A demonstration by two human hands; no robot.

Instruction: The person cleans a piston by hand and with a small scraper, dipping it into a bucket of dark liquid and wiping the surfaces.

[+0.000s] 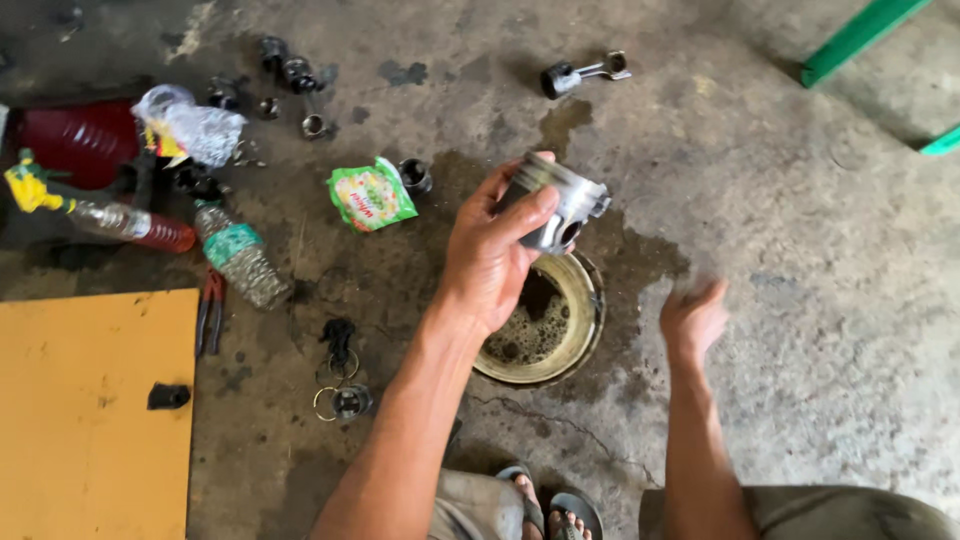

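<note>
Piston (562, 203) sits clamped in the left hand (492, 255), raised directly above an oily bowl (590, 330) on the concrete floor (800, 250), its axis tilted up toward the left. Right hand (692, 315) hangs blurred to the bowl's right, empty, fingers loosely curled, well apart from the piston.

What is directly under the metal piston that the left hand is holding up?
Below the piston in the left hand sits a round metal bowl of dark oily liquid; the hand covers part of it.

Stained concrete floor (780, 220) bears a round pan (590, 330), bottles (238, 256), green packet (370, 195), pliers (210, 312).
</note>
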